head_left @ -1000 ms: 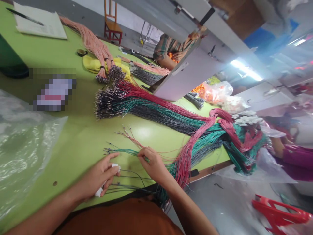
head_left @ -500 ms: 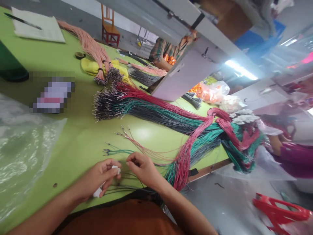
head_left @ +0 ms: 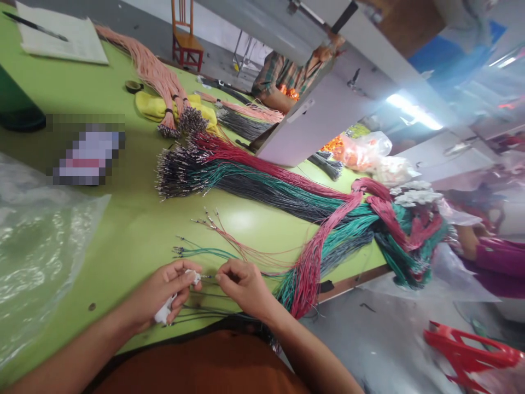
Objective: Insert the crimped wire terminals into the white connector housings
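My left hand (head_left: 170, 290) is closed around small white plastic connectors (head_left: 164, 311), one of them pinched between thumb and forefinger. Facing it, my right hand (head_left: 241, 284) pinches a thin wire close to its metal terminal (head_left: 208, 276), which points at the pinched connector. Whether the tip has entered the connector is too small to tell. Beyond my hands lie a few loose red wires (head_left: 229, 232) and green wires (head_left: 203, 252) with crimped ends. Dark wires (head_left: 213, 314) run along the table edge below my hands. A thick red, green and grey wire bundle (head_left: 309, 262) hangs over the edge at right.
Long wire bundles (head_left: 262, 186) stretch across the green table (head_left: 135, 230). Pink bundles (head_left: 143, 65) rest on a yellow cloth (head_left: 150, 106). A plastic bag (head_left: 45, 246) and blurred phone (head_left: 86, 158) lie left. A grey panel (head_left: 299, 126) stands behind; co-workers sit beyond and at right.
My right hand has shifted slightly right and down, and the wire's terminal now shows between my hands. The view has tilted slightly.
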The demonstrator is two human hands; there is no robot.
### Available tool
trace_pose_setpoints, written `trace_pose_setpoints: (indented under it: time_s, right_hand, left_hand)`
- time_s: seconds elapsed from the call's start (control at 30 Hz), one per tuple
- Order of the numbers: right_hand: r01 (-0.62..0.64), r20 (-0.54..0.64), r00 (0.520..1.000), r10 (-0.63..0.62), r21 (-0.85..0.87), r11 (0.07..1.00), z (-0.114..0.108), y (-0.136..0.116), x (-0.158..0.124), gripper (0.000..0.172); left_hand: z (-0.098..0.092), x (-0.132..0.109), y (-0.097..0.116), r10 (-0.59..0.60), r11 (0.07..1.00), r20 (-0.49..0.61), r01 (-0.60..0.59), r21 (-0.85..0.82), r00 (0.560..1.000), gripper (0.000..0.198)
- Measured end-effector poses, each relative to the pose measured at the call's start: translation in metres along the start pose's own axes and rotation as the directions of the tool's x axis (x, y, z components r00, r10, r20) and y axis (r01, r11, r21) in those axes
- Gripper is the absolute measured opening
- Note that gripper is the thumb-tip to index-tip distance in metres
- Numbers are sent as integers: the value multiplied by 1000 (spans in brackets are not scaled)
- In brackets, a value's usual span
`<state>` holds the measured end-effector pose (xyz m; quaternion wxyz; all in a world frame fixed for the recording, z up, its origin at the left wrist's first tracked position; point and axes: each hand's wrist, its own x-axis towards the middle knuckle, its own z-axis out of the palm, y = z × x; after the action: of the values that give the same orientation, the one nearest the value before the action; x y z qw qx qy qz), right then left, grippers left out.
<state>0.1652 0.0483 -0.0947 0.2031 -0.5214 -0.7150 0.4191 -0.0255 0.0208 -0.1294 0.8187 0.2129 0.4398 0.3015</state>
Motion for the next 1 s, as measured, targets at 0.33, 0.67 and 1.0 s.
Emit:
trace_pose_setpoints:
  time_s: [0.33,0.67,1.0]
  right_hand:
    - [-64,109,992,58,50,997,2,2,1,20]
    - [-174,158,974,161,74,982,6,6,3,20]
    - [-246,228,951,210,142,959,3,1,2,21]
  left_hand:
    - [-3,-1,-3,10,1000,18,-10,7,1000,31]
    - [-1,-2,-4,24,999,-5,-24,33,1000,34]
    - [-1,-1,-4,50,990,27,-53,134,998,35]
